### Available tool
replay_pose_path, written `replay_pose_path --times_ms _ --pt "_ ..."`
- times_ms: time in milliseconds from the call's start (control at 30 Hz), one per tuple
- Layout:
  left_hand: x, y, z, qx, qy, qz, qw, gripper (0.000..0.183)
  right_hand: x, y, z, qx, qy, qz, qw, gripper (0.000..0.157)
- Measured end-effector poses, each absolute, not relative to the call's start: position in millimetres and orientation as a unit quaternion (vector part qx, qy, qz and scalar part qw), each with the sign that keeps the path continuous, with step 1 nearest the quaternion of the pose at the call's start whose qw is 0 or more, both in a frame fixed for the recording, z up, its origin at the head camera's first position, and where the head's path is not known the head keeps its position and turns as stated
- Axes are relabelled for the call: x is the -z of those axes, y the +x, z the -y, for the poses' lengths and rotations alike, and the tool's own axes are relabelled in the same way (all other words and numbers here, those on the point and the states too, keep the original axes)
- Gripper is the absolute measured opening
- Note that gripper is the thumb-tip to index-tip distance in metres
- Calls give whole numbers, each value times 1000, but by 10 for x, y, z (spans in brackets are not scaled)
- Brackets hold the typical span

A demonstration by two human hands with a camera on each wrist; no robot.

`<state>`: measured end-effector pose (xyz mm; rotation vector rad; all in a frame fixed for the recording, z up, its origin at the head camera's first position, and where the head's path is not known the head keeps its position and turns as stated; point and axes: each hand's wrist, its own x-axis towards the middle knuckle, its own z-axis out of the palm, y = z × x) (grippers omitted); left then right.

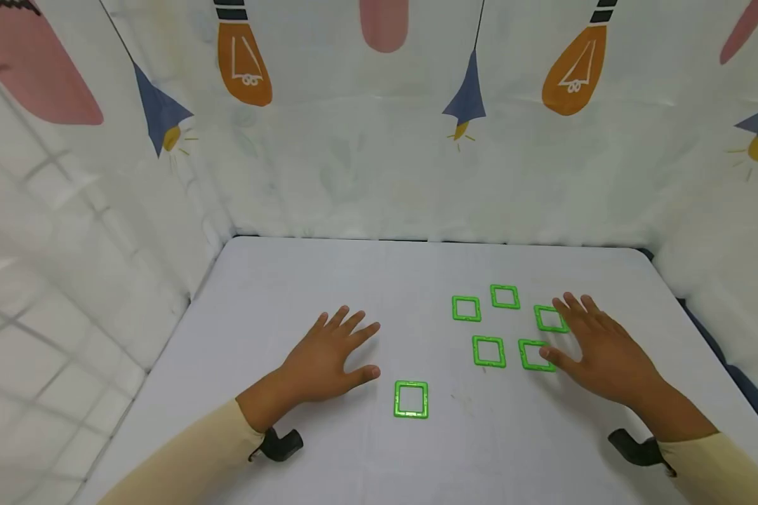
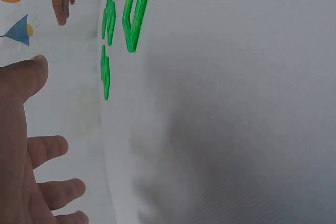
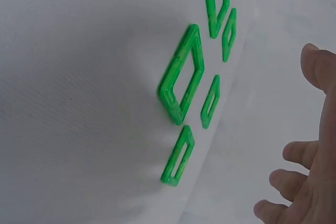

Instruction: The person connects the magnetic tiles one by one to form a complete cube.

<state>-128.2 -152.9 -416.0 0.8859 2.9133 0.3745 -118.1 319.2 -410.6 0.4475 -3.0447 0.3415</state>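
Note:
Several green square frames lie flat on the white table. One green square frame [image 1: 411, 383] sits apart, just right of my left hand [image 1: 328, 358]. The others form a loose group near my right hand [image 1: 606, 351]. In the head view my right fingers and thumb partly cover two of them, the far right frame [image 1: 538, 318] and the near right frame [image 1: 523, 354]. Both hands hover over the table with fingers spread, holding nothing. The right wrist view shows a gap between that hand and the nearest green frame [image 3: 167, 87].
A white table [image 1: 278, 280] spans the view, with a pale curtain [image 1: 366, 154] printed with lamps and bulbs behind it. Small dark mounts [image 1: 281, 445] sit under each wrist. Faint marks [image 1: 461, 403] show on the tabletop near the middle.

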Motion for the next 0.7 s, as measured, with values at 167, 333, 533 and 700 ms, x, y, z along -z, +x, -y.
replay_pose_path --times_ms 167,333,533,700 --pt "4229 -1260 1486 -130 313 -940 47 78 4163 -1187 -3150 -120 142 982 12 96" --pt "4290 -1225 1436 -137 325 -934 52 74 4202 -1194 -3093 -128 153 980 6 94" --pt "4355 -1174 1371 -138 340 -929 57 70 4239 -1188 -3045 -138 159 978 -6 91" --pt "4408 -1136 1311 -130 352 -925 66 65 4294 -1202 -3030 -135 157 978 -16 91"
